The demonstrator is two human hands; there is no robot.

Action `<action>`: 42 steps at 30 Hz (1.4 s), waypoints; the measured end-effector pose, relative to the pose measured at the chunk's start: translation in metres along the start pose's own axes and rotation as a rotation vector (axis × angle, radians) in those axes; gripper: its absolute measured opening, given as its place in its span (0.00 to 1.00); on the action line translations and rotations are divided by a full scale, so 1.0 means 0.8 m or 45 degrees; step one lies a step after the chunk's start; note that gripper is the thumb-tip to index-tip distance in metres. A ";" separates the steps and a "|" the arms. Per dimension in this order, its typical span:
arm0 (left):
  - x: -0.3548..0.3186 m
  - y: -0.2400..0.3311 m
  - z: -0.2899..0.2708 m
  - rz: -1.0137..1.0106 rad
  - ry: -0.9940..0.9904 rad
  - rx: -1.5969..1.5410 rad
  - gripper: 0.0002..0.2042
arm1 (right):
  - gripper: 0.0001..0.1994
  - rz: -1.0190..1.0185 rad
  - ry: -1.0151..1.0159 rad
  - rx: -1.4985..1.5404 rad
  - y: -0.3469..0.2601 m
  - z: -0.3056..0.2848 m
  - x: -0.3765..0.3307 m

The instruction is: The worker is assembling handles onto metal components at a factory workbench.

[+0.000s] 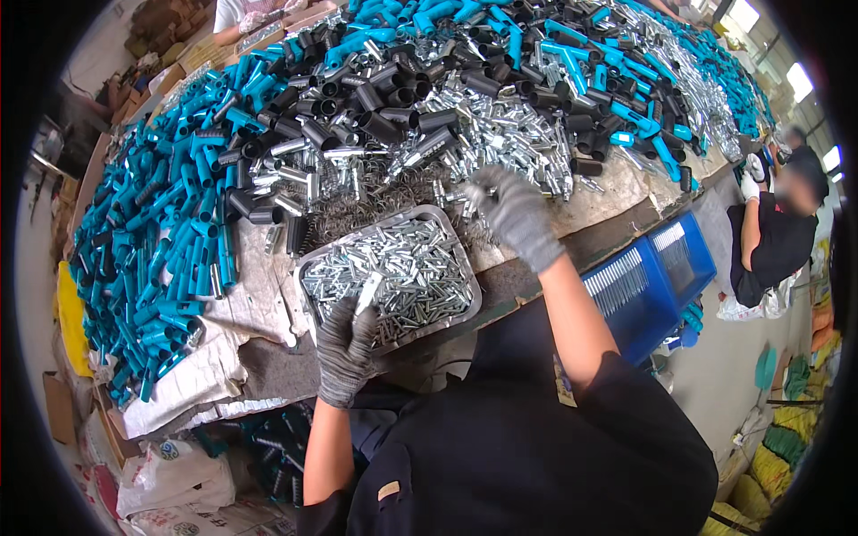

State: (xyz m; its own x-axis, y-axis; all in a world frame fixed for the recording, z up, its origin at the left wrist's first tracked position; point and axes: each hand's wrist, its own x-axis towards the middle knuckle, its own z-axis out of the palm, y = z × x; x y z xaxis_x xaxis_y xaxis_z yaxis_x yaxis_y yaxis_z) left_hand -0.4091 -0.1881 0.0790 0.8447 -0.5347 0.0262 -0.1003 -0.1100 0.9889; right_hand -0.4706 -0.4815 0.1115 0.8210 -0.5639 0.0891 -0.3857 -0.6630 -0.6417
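Observation:
My left hand (345,353), in a grey striped glove, is closed around a shiny metal piece (371,291) whose end sticks up past the fingers. It is over the near left part of a metal tray (474,299) full of small silver pins (420,277). My right hand (517,214), gloved alike, reaches to the near edge of a heap of silver metal fittings (514,134), its fingers curled and bent down. Whatever is in those fingertips is too small and blurred to name. Thin coil springs (362,214) lie in a tangle just behind the tray.
Teal tubular parts (192,201) pile up on the left; black sleeves (380,125) lie behind the springs. Blue crates (639,277) holding rows of silver pieces stand beside the table on the right. A co-worker (778,219) is at the far right; another person's arm (228,34) shows across the table.

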 end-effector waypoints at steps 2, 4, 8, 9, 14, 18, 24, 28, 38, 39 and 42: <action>0.003 -0.014 0.005 -0.193 0.034 -0.291 0.14 | 0.18 -0.154 0.191 -0.344 0.047 0.025 0.034; 0.003 -0.022 0.010 -0.181 0.062 -0.318 0.14 | 0.18 -0.241 0.202 -0.497 0.053 0.043 0.049; 0.004 -0.026 0.008 -0.177 0.093 -0.386 0.14 | 0.16 -0.098 0.064 -0.382 0.040 0.045 0.053; 0.003 -0.026 0.007 -0.196 0.097 -0.419 0.14 | 0.15 -0.060 0.040 -0.220 0.042 0.042 0.051; 0.006 -0.033 0.008 -0.206 0.170 -0.480 0.15 | 0.09 -0.213 0.177 0.954 0.035 0.017 0.055; 0.005 -0.029 0.008 -0.222 0.181 -0.462 0.15 | 0.14 -0.280 0.186 0.778 0.025 0.005 0.059; 0.004 -0.031 0.010 -0.206 0.148 -0.420 0.12 | 0.12 -0.026 -0.106 1.069 0.017 -0.004 0.050; 0.012 -0.021 0.012 -0.241 0.133 -0.363 0.11 | 0.11 -0.168 0.047 0.935 0.044 -0.001 0.065; -0.002 0.057 -0.012 -0.173 -0.349 0.550 0.21 | 0.16 -0.408 -0.666 0.815 -0.020 -0.032 -0.057; -0.005 0.061 -0.016 -0.172 -0.401 0.535 0.21 | 0.18 -0.559 -0.622 0.706 -0.023 -0.031 -0.063; -0.009 0.075 -0.003 -0.297 -0.558 0.287 0.25 | 0.17 -0.511 -0.661 0.734 -0.008 -0.014 -0.091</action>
State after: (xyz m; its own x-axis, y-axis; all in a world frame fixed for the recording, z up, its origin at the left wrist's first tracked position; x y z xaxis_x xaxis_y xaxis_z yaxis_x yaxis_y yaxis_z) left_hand -0.4198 -0.1888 0.1382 0.5642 -0.7688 -0.3010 -0.0877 -0.4183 0.9041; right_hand -0.5324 -0.4420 0.1180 0.9913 0.0479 0.1228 0.1317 -0.3315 -0.9342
